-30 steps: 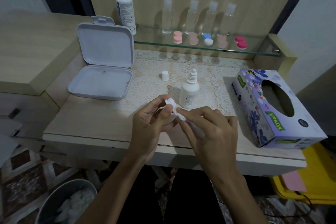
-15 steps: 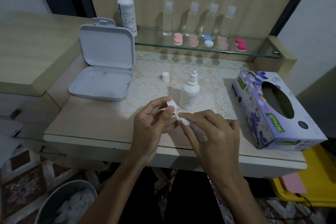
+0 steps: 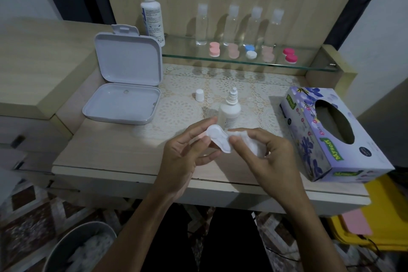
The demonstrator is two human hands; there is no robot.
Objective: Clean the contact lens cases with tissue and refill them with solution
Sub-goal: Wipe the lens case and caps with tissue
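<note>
Head view shows the left hand pinching a white lens case above the worktop's front edge, while the right hand grips a wad of tissue touching the case's right end. To wipe well, steady the case firmly and twist the tissue into each well. The uncapped solution bottle stands just behind, easily knocked over.
</note>
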